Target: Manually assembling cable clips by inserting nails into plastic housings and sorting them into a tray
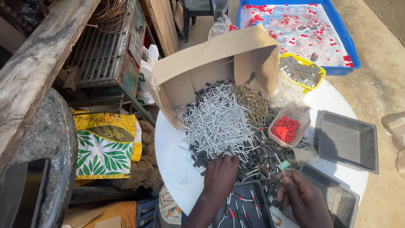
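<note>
A heap of silver nails (219, 120) lies mid-surface, spilling from a tipped cardboard box (202, 67). The left hand (220, 173) rests on its near edge, fingers together, pressed into dark plastic sleeves (261, 158). The right hand (300, 195) pinches what looks like a single nail (279, 162) between closed fingers. Brass screws (253, 103), a tub of red plugs (287, 128) and black trays (348, 141) crowd the round white surface (173, 156). A blue tray (350, 50) sits behind on the ground.
</note>
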